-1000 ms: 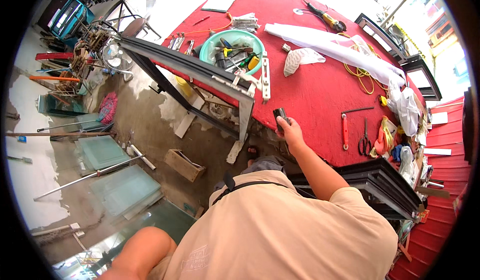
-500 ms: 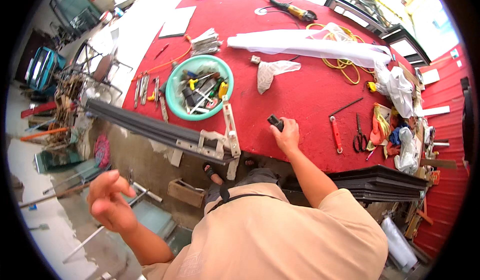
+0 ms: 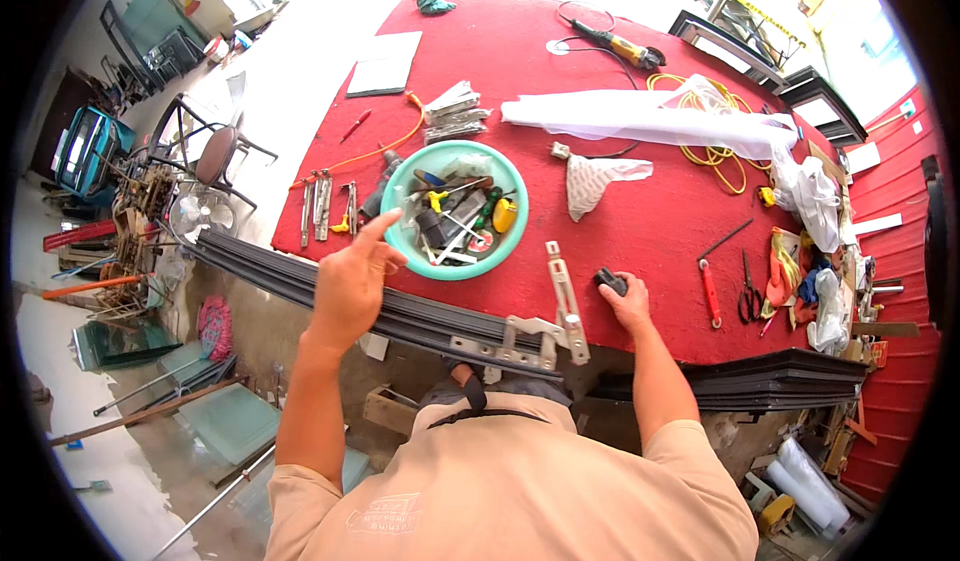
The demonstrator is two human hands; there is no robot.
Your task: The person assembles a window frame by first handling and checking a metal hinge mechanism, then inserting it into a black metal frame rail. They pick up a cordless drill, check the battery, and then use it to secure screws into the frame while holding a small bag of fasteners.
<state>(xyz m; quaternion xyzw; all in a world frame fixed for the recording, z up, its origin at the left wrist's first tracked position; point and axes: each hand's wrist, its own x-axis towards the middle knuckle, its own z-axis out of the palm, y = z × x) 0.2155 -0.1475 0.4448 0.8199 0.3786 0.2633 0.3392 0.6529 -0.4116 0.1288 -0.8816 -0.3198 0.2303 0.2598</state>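
Note:
My right hand [image 3: 632, 309] is closed around a small black object [image 3: 609, 282] resting at the near part of the red-covered table [image 3: 560, 251]; its exact kind is unclear. My left hand [image 3: 352, 286] hangs over a long dark frame profile [image 3: 250, 260], fingers apart and empty, pointing toward the turquoise basin [image 3: 458, 270]. That basin holds hand tools, including yellow-handled ones and a yellow tape measure [image 3: 505, 213]. A silvery metal hinge arm [image 3: 566, 311] sits on the profile's right end, one link standing up between the basin and my right hand.
Metal hinge strips [image 3: 456, 116] lie behind the basin. White sheeting [image 3: 640, 114], a yellow cable [image 3: 735, 171] and an angle grinder [image 3: 630, 53] lie farther back. Scissors [image 3: 750, 291] and a red-handled tool [image 3: 710, 293] are at the right. Dark profiles [image 3: 760, 381] run along the near right edge.
My left hand has risen from the lower left, over the floor, to beside the basin. My right hand still grips the black object. The whole view has shifted slightly.

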